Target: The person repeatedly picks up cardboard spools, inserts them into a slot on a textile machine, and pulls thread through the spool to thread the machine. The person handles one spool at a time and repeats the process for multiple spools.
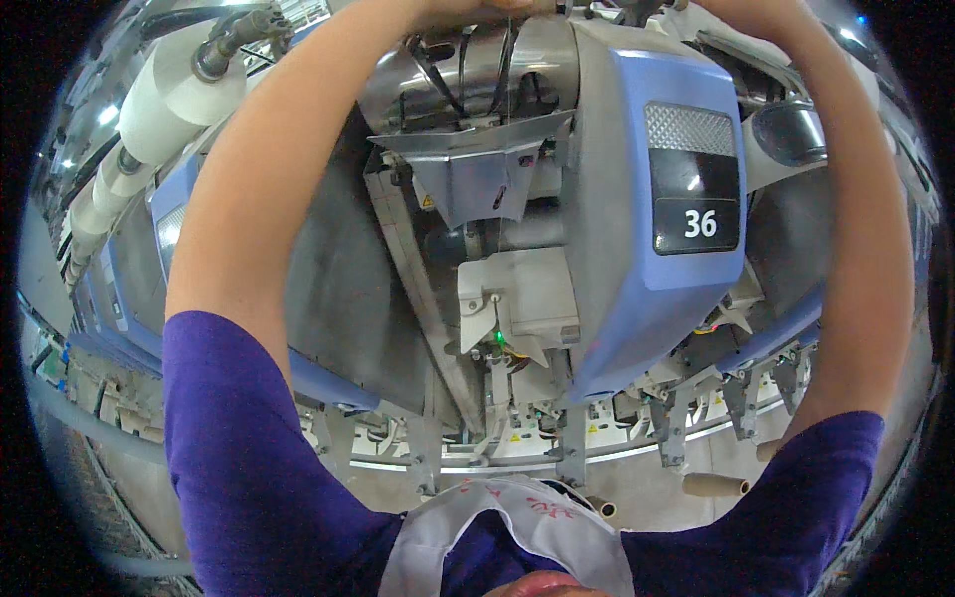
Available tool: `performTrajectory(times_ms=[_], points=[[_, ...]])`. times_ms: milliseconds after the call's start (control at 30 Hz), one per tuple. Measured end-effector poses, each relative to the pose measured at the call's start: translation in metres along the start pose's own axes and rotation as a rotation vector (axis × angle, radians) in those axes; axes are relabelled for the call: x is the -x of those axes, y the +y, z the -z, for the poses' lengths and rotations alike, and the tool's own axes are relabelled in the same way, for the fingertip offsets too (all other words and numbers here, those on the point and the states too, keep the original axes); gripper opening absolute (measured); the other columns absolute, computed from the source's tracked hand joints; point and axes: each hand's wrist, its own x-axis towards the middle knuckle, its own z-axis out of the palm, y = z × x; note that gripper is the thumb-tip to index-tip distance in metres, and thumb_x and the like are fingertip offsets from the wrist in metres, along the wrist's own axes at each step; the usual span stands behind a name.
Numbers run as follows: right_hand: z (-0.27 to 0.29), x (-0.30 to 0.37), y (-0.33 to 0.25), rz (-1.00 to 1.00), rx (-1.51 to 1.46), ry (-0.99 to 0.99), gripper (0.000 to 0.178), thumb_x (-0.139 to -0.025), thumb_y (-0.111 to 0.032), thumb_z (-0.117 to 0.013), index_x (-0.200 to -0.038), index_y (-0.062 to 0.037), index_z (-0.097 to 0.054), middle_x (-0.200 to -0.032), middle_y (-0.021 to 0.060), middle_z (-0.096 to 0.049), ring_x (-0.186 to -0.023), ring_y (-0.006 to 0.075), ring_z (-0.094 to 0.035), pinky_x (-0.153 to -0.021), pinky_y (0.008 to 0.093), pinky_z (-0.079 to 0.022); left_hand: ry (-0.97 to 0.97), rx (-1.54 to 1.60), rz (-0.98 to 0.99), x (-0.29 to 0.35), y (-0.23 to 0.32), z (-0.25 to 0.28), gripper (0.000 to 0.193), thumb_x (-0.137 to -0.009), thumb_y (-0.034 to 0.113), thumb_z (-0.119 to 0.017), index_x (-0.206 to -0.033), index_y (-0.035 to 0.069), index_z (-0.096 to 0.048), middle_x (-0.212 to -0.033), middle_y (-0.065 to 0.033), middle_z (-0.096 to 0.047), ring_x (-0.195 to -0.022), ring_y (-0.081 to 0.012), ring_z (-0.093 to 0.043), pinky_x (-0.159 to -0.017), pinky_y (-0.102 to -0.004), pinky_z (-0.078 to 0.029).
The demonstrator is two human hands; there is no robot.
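Both my arms reach up and forward over a textile winding machine. My left hand (468,8) is at the top edge, just above a shiny grooved metal drum (542,65); its fingers are cut off by the frame. Only the wrist end of my right hand (731,6) shows, at the top beyond the blue machine housing (637,328), so its fingers are hidden. What either hand holds cannot be made out. Below the drum sits a bent metal guard plate (468,184), and under it a pale cover (532,284) with a small green light.
Large white yarn packages (184,95) line the upper left. Dark grey panels (343,279) flank the middle unit. A curved metal rail (637,453) with brackets runs across below, and brown tubes (716,485) lie near the lower right.
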Motion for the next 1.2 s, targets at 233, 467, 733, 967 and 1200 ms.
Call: performTrajectory(times_ms=[233,467,733,967,1200], points=[[-0.002,-0.009,-0.012,-0.148,0.038,-0.060,0.017,-0.063,-0.008,-0.062,-0.080,-0.0047,-0.064,-0.084,0.0190,-0.065,-0.085,0.0360,-0.062,-0.075,0.0411,-0.049,-0.229,0.471,0.020,-0.027,-0.033,-0.002,0.063,-0.081,0.031,-0.064,-0.129,-0.006,-0.046,-0.121,-0.0217,-0.058,-0.109,-0.0274,-0.055,-0.093,-0.0382,-0.043],[0.005,-0.010,-0.027,-0.253,0.055,-0.115,0.017,-0.063,-0.008,-0.062,-0.079,-0.0050,-0.065,-0.083,0.0185,-0.066,-0.083,0.0346,-0.063,-0.073,0.0413,-0.050,0.161,-0.498,-0.314,0.041,0.000,-0.024,0.048,-0.094,0.035,-0.042,-0.127,0.000,-0.044,-0.128,-0.0251,-0.046,-0.116,-0.0418,-0.046,-0.098,-0.0500,-0.036],[0.004,-0.014,-0.028,-0.230,0.063,-0.111,0.014,-0.063,-0.012,-0.065,-0.074,-0.0051,-0.065,-0.078,0.0172,-0.066,-0.077,0.0343,-0.064,-0.071,0.0415,-0.051,0.336,-0.724,-0.107,0.015,-0.002,0.005,0.055,-0.083,0.033,-0.062,-0.123,-0.004,-0.053,-0.123,-0.0239,-0.055,-0.111,-0.0331,-0.055,-0.092,-0.0431,-0.044],[0.004,-0.013,-0.031,-0.245,0.052,-0.115,0.013,-0.063,-0.013,-0.065,-0.074,-0.0061,-0.065,-0.079,0.0168,-0.066,-0.078,0.0339,-0.064,-0.073,0.0410,-0.051,-0.116,-0.488,-0.232,0.095,0.007,-0.026,0.068,-0.099,0.045,-0.030,-0.138,-0.011,-0.027,-0.145,-0.0310,-0.025,-0.138,-0.0428,-0.021,-0.113,-0.0476,-0.018],[0.007,-0.008,-0.034,-0.286,0.018,-0.089,0.014,-0.063,-0.014,-0.065,-0.075,-0.0073,-0.066,-0.079,0.0169,-0.067,-0.077,0.0338,-0.065,-0.071,0.0427,-0.051,-0.003,-0.632,0.039,0.063,-0.022,-0.011,0.075,-0.097,0.050,-0.031,-0.137,-0.013,-0.026,-0.145,-0.0313,-0.025,-0.138,-0.0427,-0.021,-0.114,-0.0463,-0.018]])
